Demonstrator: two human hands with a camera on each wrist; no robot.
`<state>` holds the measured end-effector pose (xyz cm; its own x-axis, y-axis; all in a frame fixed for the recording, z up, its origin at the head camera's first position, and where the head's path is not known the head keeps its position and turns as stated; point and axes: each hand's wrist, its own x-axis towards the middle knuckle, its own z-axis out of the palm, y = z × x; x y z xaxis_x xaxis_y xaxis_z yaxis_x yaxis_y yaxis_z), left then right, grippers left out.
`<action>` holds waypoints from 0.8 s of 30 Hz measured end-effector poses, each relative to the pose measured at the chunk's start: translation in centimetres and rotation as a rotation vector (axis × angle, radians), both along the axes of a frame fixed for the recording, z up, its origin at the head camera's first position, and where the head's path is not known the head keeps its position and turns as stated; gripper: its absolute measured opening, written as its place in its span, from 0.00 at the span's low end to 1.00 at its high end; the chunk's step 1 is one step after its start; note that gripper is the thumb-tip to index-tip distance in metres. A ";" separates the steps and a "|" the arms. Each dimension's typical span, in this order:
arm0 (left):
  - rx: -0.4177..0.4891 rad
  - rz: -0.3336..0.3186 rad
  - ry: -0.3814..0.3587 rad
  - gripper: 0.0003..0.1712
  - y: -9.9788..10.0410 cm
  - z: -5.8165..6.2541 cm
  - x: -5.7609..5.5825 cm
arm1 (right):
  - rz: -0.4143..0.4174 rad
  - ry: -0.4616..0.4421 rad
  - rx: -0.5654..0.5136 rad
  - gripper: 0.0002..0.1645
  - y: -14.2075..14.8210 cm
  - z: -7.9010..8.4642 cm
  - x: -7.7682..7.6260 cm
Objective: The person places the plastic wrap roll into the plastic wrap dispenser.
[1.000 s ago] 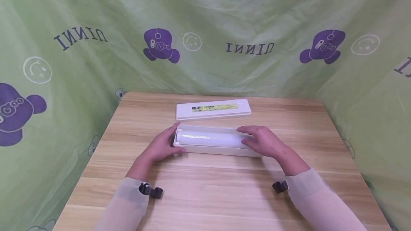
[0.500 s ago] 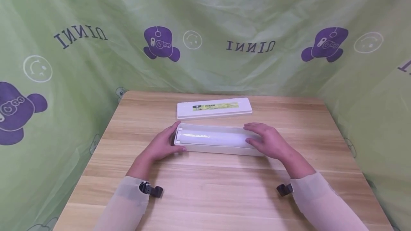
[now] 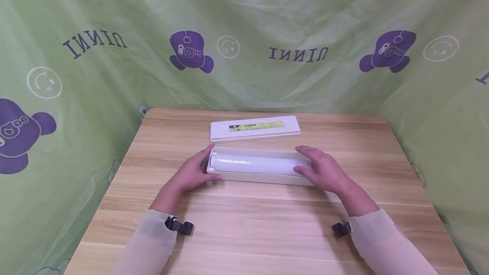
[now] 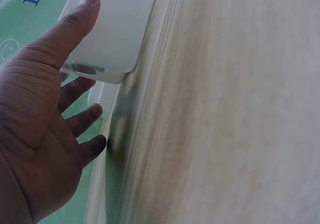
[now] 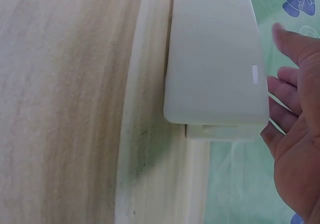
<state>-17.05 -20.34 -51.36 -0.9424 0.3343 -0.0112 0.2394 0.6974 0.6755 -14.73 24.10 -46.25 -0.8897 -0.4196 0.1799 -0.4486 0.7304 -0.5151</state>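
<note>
A long white open-topped box lies across the table, with a glossy white roll inside it. My left hand holds the box's left end, thumb along the near wall and index finger at the far corner. In the left wrist view its other fingers sit loosely off the end. My right hand hovers at the right end, its thumb and fingers spread over the rim. The right wrist view has that hand beside the box with relaxed fingers, gripping nothing.
Behind the box lies its white lid with a yellow-green printed label. The wood-grain table reaches back to a green printed curtain, which hangs on three sides.
My right hand has shifted rightward along the box, its fingers drawing back off the roll toward the right end. My left hand keeps its place. Box and lid stay put.
</note>
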 end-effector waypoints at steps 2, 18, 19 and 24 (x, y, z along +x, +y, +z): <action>-0.009 -0.002 0.004 0.68 -0.1 0.0 0.0 | -0.005 -0.003 -0.002 0.42 0.1 -0.1 0.1; 0.000 -0.037 0.004 0.63 -0.6 0.1 -0.2 | -0.048 -0.052 -0.008 0.61 0.8 -0.8 0.4; 0.008 -0.032 -0.002 0.63 -0.7 0.1 -0.3 | -0.047 -0.051 -0.008 0.62 0.8 -0.8 0.4; 0.044 -0.015 -0.007 0.59 -0.9 0.4 -0.6 | -0.055 -0.050 -0.004 0.63 1.0 -1.0 0.5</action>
